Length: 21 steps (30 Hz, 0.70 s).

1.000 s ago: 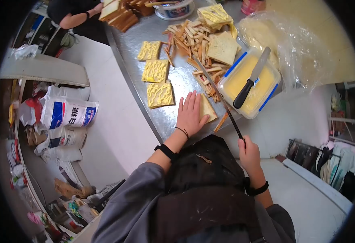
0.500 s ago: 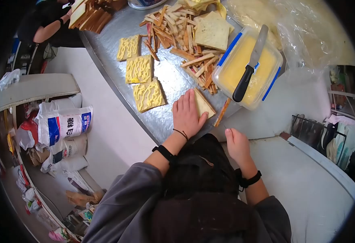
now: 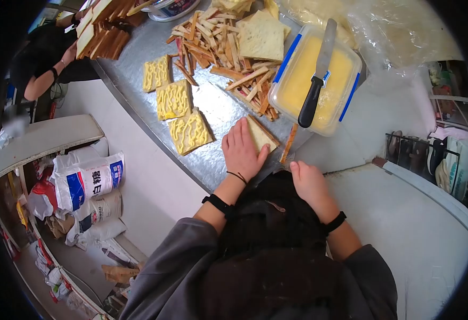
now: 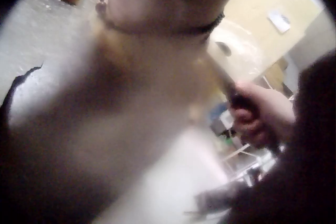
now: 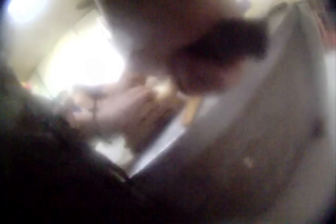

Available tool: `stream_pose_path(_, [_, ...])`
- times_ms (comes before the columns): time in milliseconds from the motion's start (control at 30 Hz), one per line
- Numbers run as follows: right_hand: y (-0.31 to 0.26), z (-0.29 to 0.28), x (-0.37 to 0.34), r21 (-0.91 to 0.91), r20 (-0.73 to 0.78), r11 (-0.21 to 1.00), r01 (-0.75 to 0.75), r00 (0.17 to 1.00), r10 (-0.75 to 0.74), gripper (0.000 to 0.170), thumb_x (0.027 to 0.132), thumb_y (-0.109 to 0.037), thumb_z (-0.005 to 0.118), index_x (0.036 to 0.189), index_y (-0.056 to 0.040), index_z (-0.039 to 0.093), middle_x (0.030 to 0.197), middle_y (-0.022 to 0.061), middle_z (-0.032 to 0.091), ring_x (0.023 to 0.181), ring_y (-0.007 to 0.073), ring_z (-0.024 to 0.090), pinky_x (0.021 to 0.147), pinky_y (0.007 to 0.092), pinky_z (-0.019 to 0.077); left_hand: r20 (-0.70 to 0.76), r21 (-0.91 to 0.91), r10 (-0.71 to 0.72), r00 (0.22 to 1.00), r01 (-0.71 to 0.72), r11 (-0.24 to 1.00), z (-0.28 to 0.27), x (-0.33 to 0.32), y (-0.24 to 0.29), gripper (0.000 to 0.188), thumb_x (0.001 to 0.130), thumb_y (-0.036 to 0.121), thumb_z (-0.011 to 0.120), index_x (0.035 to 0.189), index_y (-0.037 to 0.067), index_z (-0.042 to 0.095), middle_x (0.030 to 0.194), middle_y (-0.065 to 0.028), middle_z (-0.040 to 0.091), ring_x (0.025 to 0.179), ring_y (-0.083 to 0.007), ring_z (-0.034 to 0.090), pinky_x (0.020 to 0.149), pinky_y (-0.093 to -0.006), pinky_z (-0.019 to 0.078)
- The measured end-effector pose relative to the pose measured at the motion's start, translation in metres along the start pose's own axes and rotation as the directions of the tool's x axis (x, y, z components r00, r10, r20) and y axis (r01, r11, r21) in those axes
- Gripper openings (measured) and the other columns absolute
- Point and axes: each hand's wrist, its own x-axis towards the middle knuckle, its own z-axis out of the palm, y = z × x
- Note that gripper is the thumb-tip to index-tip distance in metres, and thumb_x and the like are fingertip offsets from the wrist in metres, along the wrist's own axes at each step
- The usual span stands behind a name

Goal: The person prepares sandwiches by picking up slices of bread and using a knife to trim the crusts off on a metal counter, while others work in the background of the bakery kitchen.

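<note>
My left hand point(image 3: 243, 152) rests with outstretched fingers on a slice of bread point(image 3: 260, 137) near the table's front edge; the hand covers part of the slice, and a brown crust shows along its right side. My right hand point(image 3: 310, 181) is just right of it, past the table edge, fingers curled and thumb on top. In the left wrist view that hand grips the dark handle of a long knife point(image 4: 224, 77); the head view hardly shows this blade. A cut crust strip point(image 3: 289, 143) lies between the hands.
Bread pieces with yellow sauce point(image 3: 189, 133) lie left. Behind are a pile of crust strips point(image 3: 212, 45) and stacked bread slices point(image 3: 262, 37). A spreading knife point(image 3: 319, 74) lies across a blue-clipped tub point(image 3: 343, 101) at right. Another person point(image 3: 42, 58) holds bread at far left.
The long knife, slanting up beside the bread a second ago, has dropped nearly out of the head view. My right hand moved slightly left, toward the bread; my left hand stays on the slice.
</note>
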Motion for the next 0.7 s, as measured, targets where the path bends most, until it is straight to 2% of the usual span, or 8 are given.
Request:
stream_pose_path(133, [-0.001,-0.004,0.000,-0.088,0.005,0.996,-0.009,1.000,0.010,0.044,0.101,-0.036,0.042,0.080,-0.0021,0.060,0.067,0.0221,0.063,0.066,0.0435,0.063,0.063,0.0536,0.0500,-0.001,0.028,-0.010,1.000,0.010,1.000,0.004,0.002,0.000,0.091,0.078,0.047,0.065,0.144,-0.005,0.032,0.139,-0.0188,0.044,0.127,-0.0320,0.042,0.108,-0.0452,0.0279])
stream_pose_path(300, [0.016,-0.022,-0.015,-0.111,0.059,0.994,0.010,0.998,-0.003,0.043,0.101,-0.036,0.044,0.079,-0.0027,0.060,0.068,0.0215,0.064,0.066,0.0419,0.065,0.062,0.0513,0.0516,0.034,0.098,-0.019,0.999,0.015,0.995,0.004,0.001,0.004,0.090,0.079,0.047,0.064,0.145,-0.005,0.031,0.140,-0.0190,0.042,0.128,-0.0323,0.041,0.108,-0.0463,0.0271])
stream_pose_path(500, [0.017,-0.021,-0.005,-0.018,0.111,1.000,-0.014,0.994,0.016,0.044,0.100,-0.036,0.045,0.080,-0.0016,0.063,0.070,0.0216,0.066,0.068,0.0405,0.066,0.063,0.0498,0.0530,0.048,0.214,0.019,0.999,-0.028,0.976,0.014,-0.004,0.003,0.088,0.086,0.050,0.056,0.148,-0.005,0.026,0.141,-0.0219,0.040,0.130,-0.0359,0.038,0.108,-0.0494,0.0260])
stream_pose_path(600, [0.014,-0.007,0.017,0.050,0.124,0.998,0.036,0.991,-0.042,0.045,0.100,-0.036,0.044,0.080,-0.0008,0.064,0.071,0.0208,0.067,0.070,0.0397,0.067,0.064,0.0491,0.0537,0.062,0.241,0.018,0.998,-0.032,0.970,0.017,-0.004,0.004,0.088,0.088,0.051,0.052,0.149,-0.006,0.023,0.143,-0.0228,0.038,0.131,-0.0367,0.037,0.108,-0.0510,0.0254])
stream_pose_path(700, [0.020,-0.013,0.005,0.051,0.141,0.998,0.036,0.989,-0.043,0.046,0.100,-0.036,0.044,0.080,-0.0002,0.064,0.072,0.0198,0.067,0.069,0.0388,0.067,0.063,0.0492,0.0539,0.083,0.269,0.019,0.996,-0.040,0.962,0.016,-0.004,0.003,0.088,0.089,0.050,0.051,0.149,-0.006,0.021,0.144,-0.0236,0.037,0.132,-0.0369,0.036,0.109,-0.0508,0.0249])
